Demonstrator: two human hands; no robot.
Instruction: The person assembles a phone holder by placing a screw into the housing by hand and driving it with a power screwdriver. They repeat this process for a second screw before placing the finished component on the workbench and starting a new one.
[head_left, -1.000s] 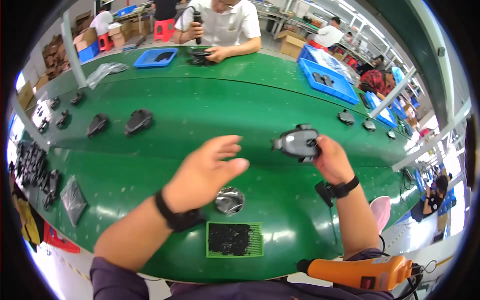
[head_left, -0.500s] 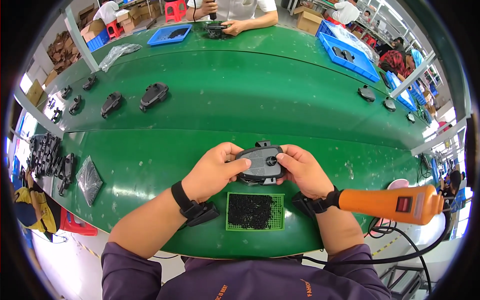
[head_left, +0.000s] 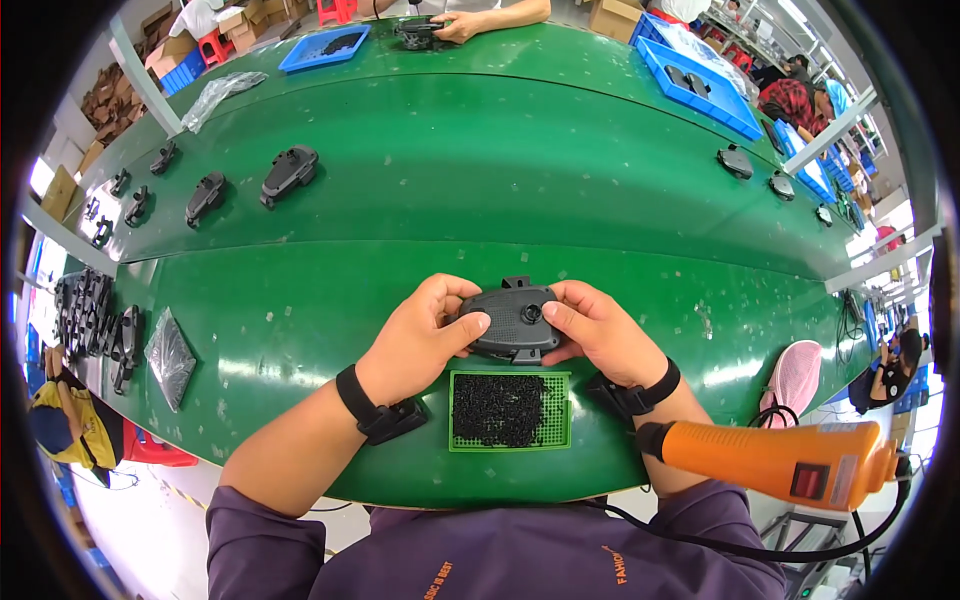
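Housing [head_left: 492,330] sits above the green table [head_left: 450,210], just beyond the tray [head_left: 557,428]. It looks light, stiff and not very slippery; its two ends seem the safest hold, since the jutting clips [head_left: 516,283] might snap. Left hand [head_left: 418,328] pinches one end, thumb on top; right hand [head_left: 603,330] pinches the other, thumb beside the knob [head_left: 530,314]. Fingertips underneath are hidden.

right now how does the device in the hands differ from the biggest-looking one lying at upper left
The held device is gripped by the left hand and right hand, while the lying device rests on the table. The held device runs roughly sideways in view; the lying device slants toward lower left. Both look dark grey.
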